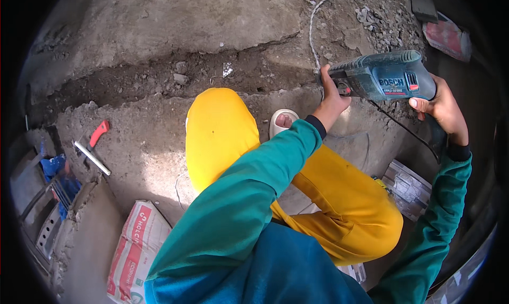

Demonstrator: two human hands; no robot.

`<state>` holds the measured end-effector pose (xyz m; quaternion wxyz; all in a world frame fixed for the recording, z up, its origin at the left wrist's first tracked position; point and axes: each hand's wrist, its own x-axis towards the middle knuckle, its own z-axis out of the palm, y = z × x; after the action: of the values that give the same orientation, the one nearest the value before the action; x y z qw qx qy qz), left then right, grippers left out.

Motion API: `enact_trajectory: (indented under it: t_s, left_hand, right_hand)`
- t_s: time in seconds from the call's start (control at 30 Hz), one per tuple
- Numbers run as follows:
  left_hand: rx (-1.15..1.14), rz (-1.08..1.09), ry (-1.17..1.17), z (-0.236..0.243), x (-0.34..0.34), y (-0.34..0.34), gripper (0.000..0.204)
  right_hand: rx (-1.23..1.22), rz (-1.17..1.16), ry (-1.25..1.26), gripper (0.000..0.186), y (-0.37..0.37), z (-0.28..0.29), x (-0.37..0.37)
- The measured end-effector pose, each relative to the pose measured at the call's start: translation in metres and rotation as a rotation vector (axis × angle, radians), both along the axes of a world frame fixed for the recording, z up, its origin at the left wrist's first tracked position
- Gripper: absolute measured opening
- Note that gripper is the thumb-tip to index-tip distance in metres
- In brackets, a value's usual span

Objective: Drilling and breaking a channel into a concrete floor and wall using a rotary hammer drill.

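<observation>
A blue power drill [371, 76] with a dark grey rear housing lies level across the upper right, held up in front of me above the broken concrete. My left hand [333, 100] closes around its front end, near a small red knob; the bit, if any, is hidden there. At the back, my right hand [446, 110] wraps the rear handle, its thumb lying along the underside of the body. A black power cable [405, 126] runs below the drill toward my right sleeve. Close behind the left hand, a pale twisted cord [312, 33] trails up over the rubble.
A dirt trench [159, 81] crosses the concrete ahead of my knees. To the left lie a red-handled saw [99, 133] and a white pipe [93, 158]; a cement bag [130, 256] stands below them. Silver ridged pieces [405, 190] sit by my right knee. Loose rubble [382, 28] covers the far right.
</observation>
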<state>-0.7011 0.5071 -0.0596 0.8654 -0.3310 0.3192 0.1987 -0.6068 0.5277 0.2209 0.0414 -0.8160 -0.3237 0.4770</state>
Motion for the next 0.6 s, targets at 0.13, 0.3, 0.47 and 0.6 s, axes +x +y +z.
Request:
enact_trajectory:
  t_s: [0.13,0.3,0.47,0.6]
  left_hand:
    - [0.102,-0.038,-0.143,-0.021,-0.014,-0.035,0.052]
    - [0.126,-0.268,-0.127,-0.034,-0.007,-0.062,0.049]
    - [0.089,-0.316,-0.185,-0.034,-0.026,-0.07,0.036]
    - [0.152,-0.312,-0.195,-0.035,-0.05,-0.08,0.041]
  right_hand:
    - [0.16,-0.06,-0.101,0.038,-0.083,-0.009,-0.033]
    - [0.337,-0.464,-0.127,0.03,-0.18,-0.033,-0.064]
    - [0.276,-0.482,-0.278,0.029,-0.204,-0.039,-0.093]
    - [0.415,-0.402,-0.41,0.039,-0.202,-0.04,-0.119]
